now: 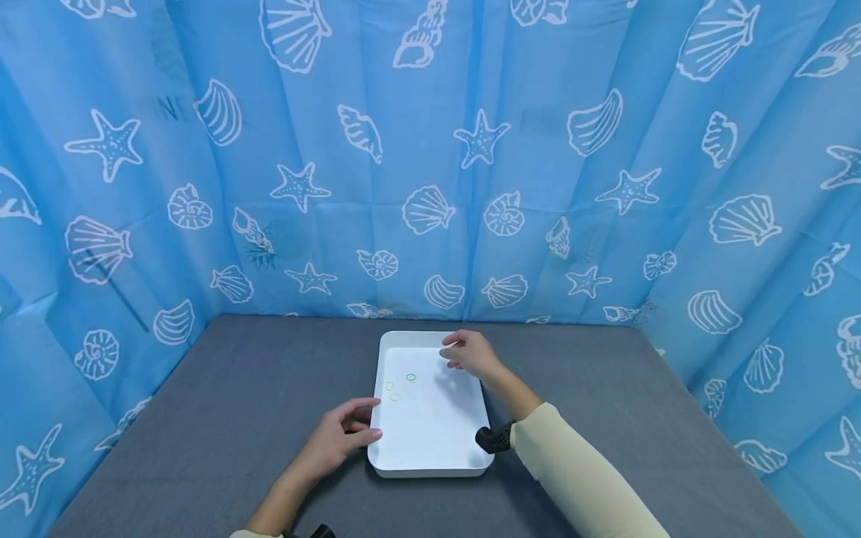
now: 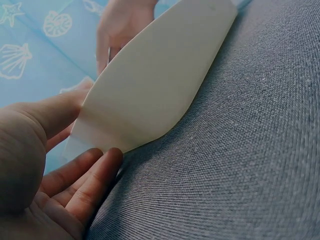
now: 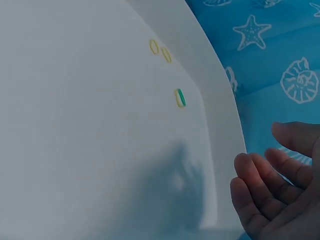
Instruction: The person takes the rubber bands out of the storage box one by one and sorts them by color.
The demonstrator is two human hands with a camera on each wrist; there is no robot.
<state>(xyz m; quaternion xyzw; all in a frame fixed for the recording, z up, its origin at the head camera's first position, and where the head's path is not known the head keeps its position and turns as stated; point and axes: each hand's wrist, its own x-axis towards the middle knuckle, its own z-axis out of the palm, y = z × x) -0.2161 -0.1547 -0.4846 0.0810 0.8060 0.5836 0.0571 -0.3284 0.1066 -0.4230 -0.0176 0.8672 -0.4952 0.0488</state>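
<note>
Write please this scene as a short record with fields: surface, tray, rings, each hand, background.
Surface: grey cloth
Container: white tray
In the tray: two yellow rings; a green ring overlapping a third yellow ring
Left hand: holds the tray's left wall
Right hand: above the tray's far right side, no held thing visible
Background: blue curtain, white shells and starfish printed on it

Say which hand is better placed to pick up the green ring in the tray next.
Probably the right hand: apparently empty, it hovers at the far end of the tray, while the left hand holds its side.
</note>
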